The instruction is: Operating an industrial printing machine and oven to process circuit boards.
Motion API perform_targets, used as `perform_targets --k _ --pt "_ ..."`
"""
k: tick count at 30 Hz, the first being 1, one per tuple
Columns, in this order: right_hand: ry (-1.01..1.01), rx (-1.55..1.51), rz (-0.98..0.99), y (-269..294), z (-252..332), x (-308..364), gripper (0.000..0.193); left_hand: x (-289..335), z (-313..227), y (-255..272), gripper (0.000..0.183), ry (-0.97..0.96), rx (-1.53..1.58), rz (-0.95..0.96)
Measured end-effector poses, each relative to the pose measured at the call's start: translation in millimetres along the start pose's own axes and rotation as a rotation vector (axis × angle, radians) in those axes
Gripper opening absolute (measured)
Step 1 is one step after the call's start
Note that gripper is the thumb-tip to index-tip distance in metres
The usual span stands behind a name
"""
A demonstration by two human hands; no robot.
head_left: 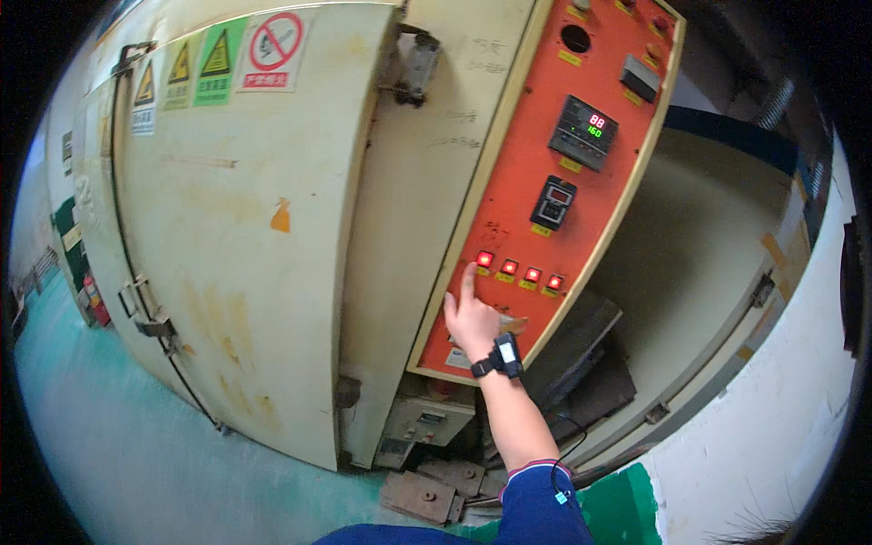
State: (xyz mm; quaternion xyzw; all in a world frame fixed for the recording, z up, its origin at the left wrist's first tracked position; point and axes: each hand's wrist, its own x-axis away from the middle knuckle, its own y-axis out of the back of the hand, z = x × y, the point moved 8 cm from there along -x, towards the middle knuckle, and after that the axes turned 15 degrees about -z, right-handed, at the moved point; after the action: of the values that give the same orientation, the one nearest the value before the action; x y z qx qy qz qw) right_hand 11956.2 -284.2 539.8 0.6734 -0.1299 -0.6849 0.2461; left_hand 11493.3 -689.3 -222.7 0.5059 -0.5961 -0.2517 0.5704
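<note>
Near the lower left of the orange control panel, the right hand is released, holding nothing, its index finger stretched to the leftmost of 4 lit red buttons; whether the tip touches cannot be told. The left hand is out of view, its grip unknown. The 4 buttons run rightward toward the panel's raised cream rim. A black wrist device overlaps the rim's lower edge. Above the buttons sit 2 black display units, the smaller below the larger. Leftward stands a wide pale door bearing 4 warning labels. Brown metal blocks lie beside the forearm, left of a white wall. Green floor opens out along the door's lower edge.
</note>
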Motion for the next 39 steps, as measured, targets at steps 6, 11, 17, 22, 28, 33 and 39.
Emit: perform_targets --k 6,11,17,22,28,33,39 --pt "-0.105 0.069 -0.088 12.3 -4.5 -3.9 0.059 28.8 3.4 14.2 0.030 0.314 0.570 -0.077" --pt "-0.057 0.059 -0.107 17.1 -14.9 2.2 0.059 65.2 -30.9 24.7 0.033 0.007 -0.129 0.201" --pt "-0.092 0.001 -0.064 19.8 -11.1 -19.9 0.060 107.0 20.6 -6.2 0.030 0.413 0.317 0.109" --pt "-0.075 0.021 -0.039 27.1 -6.9 -19.9 0.065 118.8 10.1 12.4 0.026 0.595 0.531 0.070" --pt "-0.064 0.044 0.008 16.2 -4.3 -2.5 0.066 117.0 -35.2 69.1 0.030 0.837 0.790 -0.092" --pt "-0.102 -0.018 0.002 26.5 -13.7 -12.4 0.063 108.8 -35.4 79.8 0.030 0.806 0.779 -0.100" --pt "-0.108 -0.012 0.015 30.1 -0.4 -10.2 0.068 113.3 -6.5 43.2 0.031 0.860 0.877 -0.085"
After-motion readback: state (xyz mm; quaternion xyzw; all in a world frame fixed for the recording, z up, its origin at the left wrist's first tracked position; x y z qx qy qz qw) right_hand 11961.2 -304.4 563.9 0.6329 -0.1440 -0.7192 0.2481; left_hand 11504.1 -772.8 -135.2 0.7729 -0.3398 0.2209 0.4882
